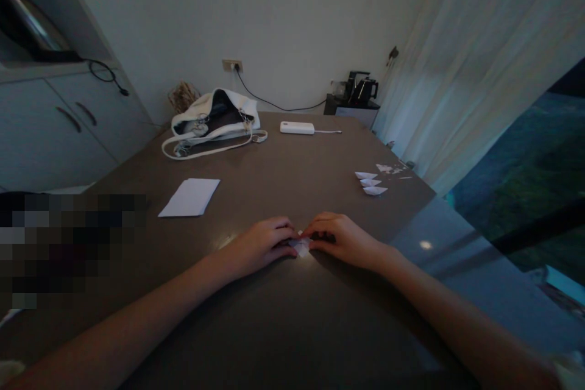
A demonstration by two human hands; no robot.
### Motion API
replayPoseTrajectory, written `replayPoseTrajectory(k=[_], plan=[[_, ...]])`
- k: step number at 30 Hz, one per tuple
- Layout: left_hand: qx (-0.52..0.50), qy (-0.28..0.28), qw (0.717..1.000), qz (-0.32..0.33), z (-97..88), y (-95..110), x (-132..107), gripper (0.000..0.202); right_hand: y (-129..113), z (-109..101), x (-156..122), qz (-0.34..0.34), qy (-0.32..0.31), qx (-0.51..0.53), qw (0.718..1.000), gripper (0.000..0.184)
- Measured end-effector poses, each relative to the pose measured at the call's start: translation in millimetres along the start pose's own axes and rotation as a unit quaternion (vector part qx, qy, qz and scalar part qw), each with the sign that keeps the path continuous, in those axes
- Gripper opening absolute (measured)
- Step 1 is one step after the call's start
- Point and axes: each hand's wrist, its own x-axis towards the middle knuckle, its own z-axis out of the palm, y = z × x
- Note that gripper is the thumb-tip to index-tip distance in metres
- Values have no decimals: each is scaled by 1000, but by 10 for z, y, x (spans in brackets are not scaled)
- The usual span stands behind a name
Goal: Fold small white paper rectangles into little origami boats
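Both hands rest on the dark brown table (292, 317) and meet over a small folded piece of white paper (301, 247). My left hand (262, 245) has its fingers curled and pinches the paper's left side. My right hand (340, 239) pinches the right side, fingers closed and pressed down on it. Most of the paper is hidden under the fingertips.
A white sheet of paper (190, 197) lies left of centre. Three small folded paper boats (372, 183) and paper scraps (387, 168) sit at the right. A white handbag (214, 120) and a white power bank (297, 128) are at the far side. A kettle (361, 90) stands beyond the table.
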Motion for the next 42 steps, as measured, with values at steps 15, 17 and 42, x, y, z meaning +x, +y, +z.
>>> replayPoseTrajectory(k=[15, 17, 42], plan=[[20, 31, 998, 44, 69, -70, -13, 21, 14, 12, -13, -31, -1, -13, 999, 23], [28, 37, 998, 44, 73, -66, -17, 20, 13, 12, -10, -28, 0, -13, 1000, 22], [16, 72, 997, 8, -33, 57, 1, 17, -12, 31, -5, -47, 78, -3, 996, 12]])
